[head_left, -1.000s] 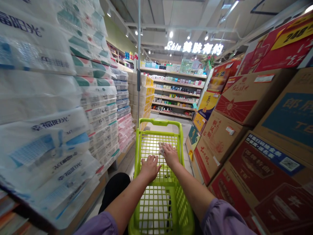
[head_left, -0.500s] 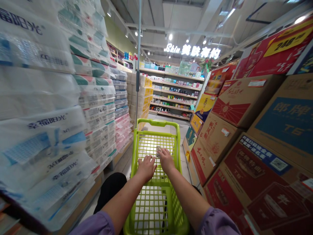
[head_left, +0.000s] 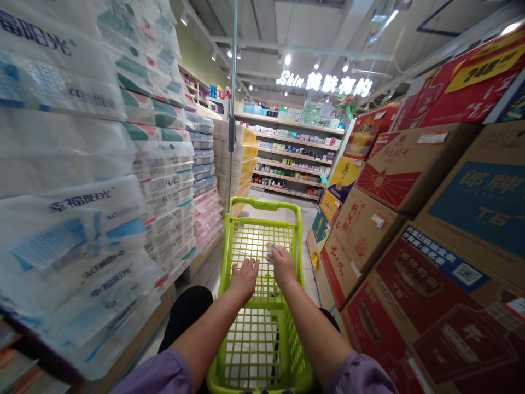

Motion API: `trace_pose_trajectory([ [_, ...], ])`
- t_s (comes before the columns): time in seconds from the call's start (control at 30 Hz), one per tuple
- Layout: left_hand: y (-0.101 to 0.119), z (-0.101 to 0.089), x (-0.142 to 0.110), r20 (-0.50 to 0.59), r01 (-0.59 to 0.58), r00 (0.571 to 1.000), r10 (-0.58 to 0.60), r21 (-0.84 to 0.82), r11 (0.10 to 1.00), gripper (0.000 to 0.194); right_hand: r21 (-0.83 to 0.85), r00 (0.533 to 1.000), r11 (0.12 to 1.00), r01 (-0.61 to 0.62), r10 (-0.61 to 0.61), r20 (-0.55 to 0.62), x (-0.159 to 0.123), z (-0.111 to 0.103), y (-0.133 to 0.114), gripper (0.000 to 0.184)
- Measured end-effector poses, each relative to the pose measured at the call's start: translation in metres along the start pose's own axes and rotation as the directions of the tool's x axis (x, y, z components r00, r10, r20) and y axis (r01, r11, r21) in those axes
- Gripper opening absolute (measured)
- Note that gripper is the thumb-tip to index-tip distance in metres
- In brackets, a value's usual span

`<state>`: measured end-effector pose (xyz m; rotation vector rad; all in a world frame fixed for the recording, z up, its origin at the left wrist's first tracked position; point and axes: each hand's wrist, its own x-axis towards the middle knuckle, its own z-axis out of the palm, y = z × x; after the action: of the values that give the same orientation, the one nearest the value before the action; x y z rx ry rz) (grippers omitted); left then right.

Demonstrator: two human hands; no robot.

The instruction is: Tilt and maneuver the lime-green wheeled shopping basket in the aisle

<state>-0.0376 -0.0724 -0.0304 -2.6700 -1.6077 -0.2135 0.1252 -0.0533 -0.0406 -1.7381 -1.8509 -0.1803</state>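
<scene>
A lime-green plastic shopping basket (head_left: 298,262) with a grid of square holes stands in front of me, between my knees. My right hand (head_left: 284,267) is closed on a small crumpled whitish cloth or tissue (head_left: 270,251) at the upper right of the grid. Palm down, my left hand (head_left: 245,280) lies on or just over the grid at its left, fingers apart and nothing in them. Whether it presses on the plastic I cannot tell. Part of the grid is hidden under both hands and forearms.
Tall stacks of wrapped paper packs (head_left: 164,186) line the left side, close by. Cardboard cartons (head_left: 410,164) are piled along the right. A thin upright metal pole (head_left: 232,131) rises beyond the basket. Shelves of small goods (head_left: 295,148) stand at the aisle's far end.
My right hand has shifted slightly to the right with the whitish cloth, away from my left hand. My left hand has stayed in nearly the same place.
</scene>
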Motion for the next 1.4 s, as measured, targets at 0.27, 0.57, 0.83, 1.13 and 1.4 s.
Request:
trace_pose_trajectory([
  [0.27,0.002,0.005,0.000,-0.045,0.013,0.999,-0.013,0.011,1.000,0.062,0.041,0.988,0.989,0.142,-0.145,0.057,-0.003,0.000,-0.006,0.048],
  [0.57,-0.002,0.006,0.000,-0.090,-0.098,0.990,0.105,0.084,0.992,0.058,0.050,0.974,0.976,0.210,-0.214,0.072,-0.004,-0.003,-0.008,0.042],
  [0.83,-0.004,0.009,0.002,-0.070,-0.097,0.992,0.101,0.052,0.994,0.061,-0.019,1.000,1.000,0.009,-0.008,0.028,-0.002,-0.009,0.001,0.033],
  [1.13,-0.003,0.009,0.002,-0.097,-0.092,0.991,0.096,0.040,0.995,0.058,0.014,0.999,0.999,0.047,-0.047,-0.007,-0.002,-0.009,0.000,0.031],
  [1.4,-0.004,0.010,0.003,-0.119,-0.088,0.989,0.090,0.020,0.996,0.056,0.060,0.990,0.992,0.114,-0.118,0.075,-0.010,-0.007,-0.005,0.048],
])
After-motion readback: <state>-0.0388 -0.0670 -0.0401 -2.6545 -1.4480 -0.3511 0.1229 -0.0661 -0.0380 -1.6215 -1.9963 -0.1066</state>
